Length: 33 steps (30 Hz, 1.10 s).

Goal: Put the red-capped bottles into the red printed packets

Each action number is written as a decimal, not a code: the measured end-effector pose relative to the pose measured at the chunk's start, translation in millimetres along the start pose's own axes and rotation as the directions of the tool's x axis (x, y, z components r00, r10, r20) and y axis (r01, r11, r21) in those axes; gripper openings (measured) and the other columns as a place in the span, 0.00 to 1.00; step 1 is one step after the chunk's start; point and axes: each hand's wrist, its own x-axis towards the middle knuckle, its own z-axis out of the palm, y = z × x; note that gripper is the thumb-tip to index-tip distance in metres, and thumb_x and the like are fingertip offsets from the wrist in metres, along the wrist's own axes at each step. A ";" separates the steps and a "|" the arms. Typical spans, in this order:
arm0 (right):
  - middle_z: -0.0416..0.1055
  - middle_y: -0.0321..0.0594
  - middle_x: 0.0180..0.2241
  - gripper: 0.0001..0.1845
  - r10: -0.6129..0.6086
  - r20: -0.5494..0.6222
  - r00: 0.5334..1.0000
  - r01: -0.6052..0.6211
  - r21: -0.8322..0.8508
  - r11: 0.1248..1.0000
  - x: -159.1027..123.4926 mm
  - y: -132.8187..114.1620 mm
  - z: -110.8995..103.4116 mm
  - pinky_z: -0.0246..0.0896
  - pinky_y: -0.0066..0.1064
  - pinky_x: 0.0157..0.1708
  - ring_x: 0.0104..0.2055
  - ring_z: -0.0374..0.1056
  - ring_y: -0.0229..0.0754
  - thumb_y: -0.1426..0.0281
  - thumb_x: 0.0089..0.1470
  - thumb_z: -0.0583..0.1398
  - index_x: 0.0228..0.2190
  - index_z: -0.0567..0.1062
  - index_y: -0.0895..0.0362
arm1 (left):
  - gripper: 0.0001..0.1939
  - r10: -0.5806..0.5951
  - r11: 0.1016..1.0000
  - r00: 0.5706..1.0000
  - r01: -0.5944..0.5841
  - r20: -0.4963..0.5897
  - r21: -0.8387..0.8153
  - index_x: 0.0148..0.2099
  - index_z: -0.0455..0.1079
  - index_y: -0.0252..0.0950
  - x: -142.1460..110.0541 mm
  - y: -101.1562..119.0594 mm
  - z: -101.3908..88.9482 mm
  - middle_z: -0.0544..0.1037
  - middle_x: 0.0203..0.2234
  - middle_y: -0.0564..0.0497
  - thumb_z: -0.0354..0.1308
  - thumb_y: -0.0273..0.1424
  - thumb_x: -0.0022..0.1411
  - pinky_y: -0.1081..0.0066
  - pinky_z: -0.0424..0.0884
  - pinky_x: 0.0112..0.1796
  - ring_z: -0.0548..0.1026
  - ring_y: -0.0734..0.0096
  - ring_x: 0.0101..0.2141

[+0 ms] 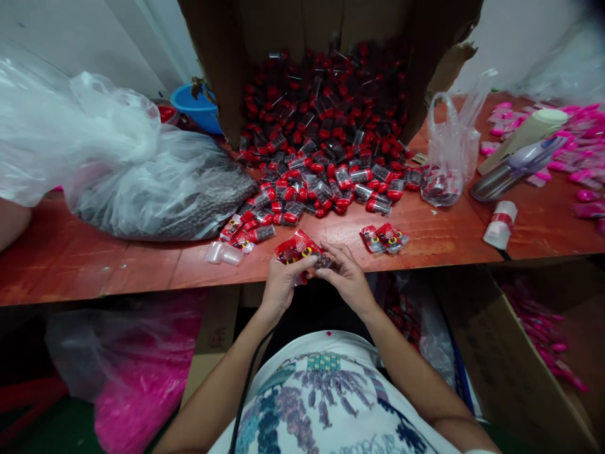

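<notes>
My left hand (pixel 282 280) is closed on red printed packets (pixel 299 244) held above the table's front edge, its thumb across them. My right hand (pixel 348 277) is closed at their right side, thumb and fingers round a small clear piece filled with dark beads (pixel 322 261). Whether that piece is inside a packet or beside it, I cannot tell. To the right lie a few filled red packets (pixel 388 238). Left of my hands are more red packets (pixel 242 241) and small clear empty tubes (pixel 224 253).
A torn cardboard box (pixel 215 69) spills red-capped clear bottles (pixel 326 157) onto the red-brown table (pixel 155 271). At left sits a large bag of dark beads (pixel 165 189). A plastic bag (pixel 447 151), water bottles (pixel 515 167), a small roll (pixel 501 224) and pink items (pixel 586 145) stand right.
</notes>
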 end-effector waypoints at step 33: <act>0.74 0.36 0.37 0.20 -0.011 -0.008 1.000 0.005 -0.477 0.879 36.7 -5.4 -1.1 0.63 0.30 0.34 0.34 0.68 0.39 0.68 0.50 0.61 0.47 0.72 0.50 | 0.15 -0.105 0.963 0.993 0.091 -0.045 -0.254 0.34 0.75 0.31 19.0 -11.6 -5.9 0.80 0.27 0.49 0.70 0.25 0.41 0.70 0.76 0.32 0.78 0.68 0.27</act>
